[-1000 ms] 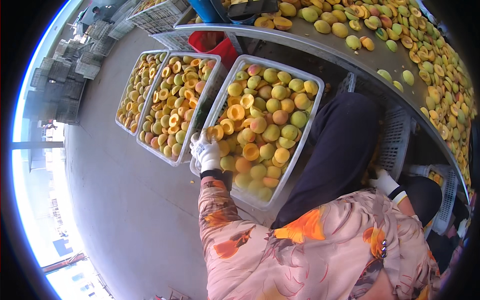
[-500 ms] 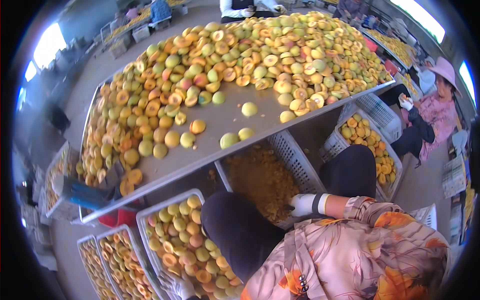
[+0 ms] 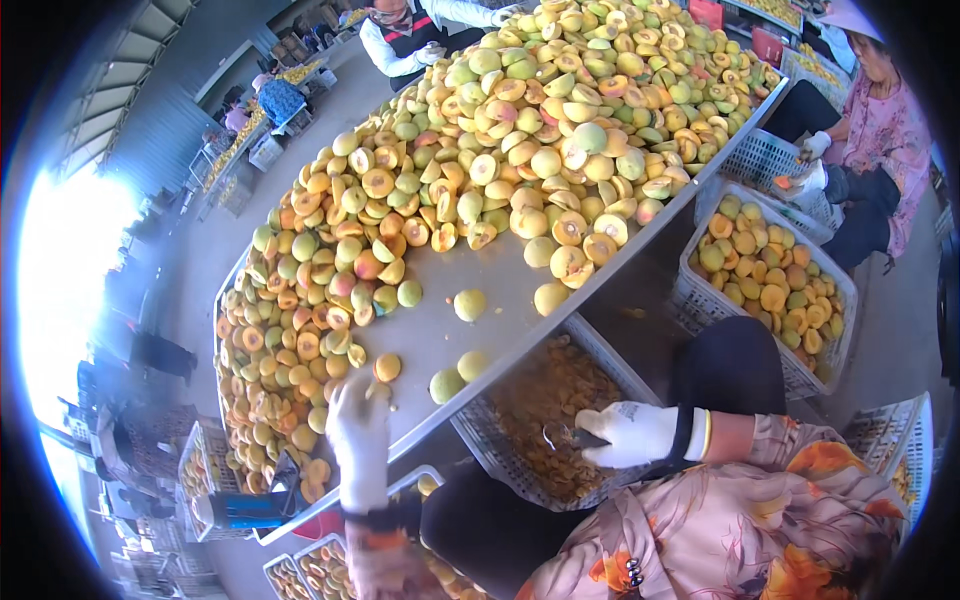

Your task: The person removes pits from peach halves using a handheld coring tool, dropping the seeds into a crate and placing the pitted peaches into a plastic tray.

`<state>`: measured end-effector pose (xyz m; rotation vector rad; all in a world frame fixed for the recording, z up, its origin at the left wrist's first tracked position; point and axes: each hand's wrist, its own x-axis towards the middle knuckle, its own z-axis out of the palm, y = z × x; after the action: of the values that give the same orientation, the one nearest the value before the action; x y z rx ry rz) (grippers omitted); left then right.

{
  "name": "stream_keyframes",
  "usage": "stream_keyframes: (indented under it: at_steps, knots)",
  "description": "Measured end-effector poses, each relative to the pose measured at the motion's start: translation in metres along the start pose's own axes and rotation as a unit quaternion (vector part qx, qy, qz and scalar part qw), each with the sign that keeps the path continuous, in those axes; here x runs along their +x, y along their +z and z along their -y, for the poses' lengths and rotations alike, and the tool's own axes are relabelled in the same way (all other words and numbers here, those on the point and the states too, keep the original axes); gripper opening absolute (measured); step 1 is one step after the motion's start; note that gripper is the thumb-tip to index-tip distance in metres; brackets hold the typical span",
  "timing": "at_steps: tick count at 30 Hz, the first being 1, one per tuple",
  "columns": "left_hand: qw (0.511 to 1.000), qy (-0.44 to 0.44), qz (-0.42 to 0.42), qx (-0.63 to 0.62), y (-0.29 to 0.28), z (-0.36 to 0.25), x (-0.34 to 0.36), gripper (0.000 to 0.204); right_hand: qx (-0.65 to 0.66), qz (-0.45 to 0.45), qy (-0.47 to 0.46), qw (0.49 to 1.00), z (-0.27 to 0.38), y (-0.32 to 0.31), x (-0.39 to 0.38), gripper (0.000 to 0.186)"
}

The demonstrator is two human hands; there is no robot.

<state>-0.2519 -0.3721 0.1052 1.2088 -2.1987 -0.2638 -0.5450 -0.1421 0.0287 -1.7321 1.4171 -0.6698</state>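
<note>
Halved yellow peaches (image 3: 420,165) lie heaped on a metal-topped table (image 3: 440,320). My left hand (image 3: 357,435), in a white glove, reaches over the table's near edge with its fingers stretched toward a peach half (image 3: 387,367); they are slightly blurred and appear open. Low over a crate of brown scraps (image 3: 545,400), my gloved right hand (image 3: 635,435) is closed around a small dark-handled pitting tool (image 3: 590,438). A thin curved metal tip shows at the tool's end. Two greenish-yellow peach pieces (image 3: 458,377) rest by the table edge.
A crate of peach halves (image 3: 690,275) stands right of my knees; more filled crates (image 3: 325,565) sit at lower left, partly behind my left arm. A blue object (image 3: 250,510) is at the table's left corner. Co-workers sit at right (image 3: 880,140) and across the table (image 3: 415,40).
My left hand has risen from the peach crate at lower left to the table's edge. My right hand has lifted slightly, bringing the tool into sight. The whole view has tilted and shifted.
</note>
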Motion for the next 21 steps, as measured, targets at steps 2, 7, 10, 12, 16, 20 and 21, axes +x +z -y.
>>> stream_keyframes:
  at_steps: [2,7,10,12,16,20,21]
  knots:
    - [0.997,0.028,0.066,-0.003,0.063,-0.038,0.068,0.048,0.023,0.011,0.025,0.999,-0.002,-0.011,-0.006,0.025]
    - [0.980,0.127,0.137,0.073,0.190,-0.067,0.163,0.070,0.070,0.072,0.050,0.994,0.003,-0.030,-0.005,0.032]
    - [0.964,0.142,0.171,0.148,0.237,-0.073,0.180,0.065,0.078,0.064,0.069,0.993,0.002,-0.033,-0.009,0.034]
    - [0.987,0.022,0.131,0.092,0.249,-0.065,0.182,0.055,0.085,0.060,0.084,0.991,0.002,-0.035,-0.010,0.034]
    - [0.987,-0.088,0.089,-0.099,0.230,-0.024,0.152,0.035,0.123,0.023,0.033,0.992,0.006,-0.036,-0.012,0.029]
    - [0.836,-0.255,0.184,-0.449,0.160,-0.097,0.093,0.035,0.147,-0.125,0.026,0.981,0.004,-0.034,-0.011,0.026]
    - [0.837,-0.264,0.176,-0.446,0.139,-0.105,0.072,0.035,0.146,-0.152,0.020,0.977,0.014,-0.034,-0.008,0.028]
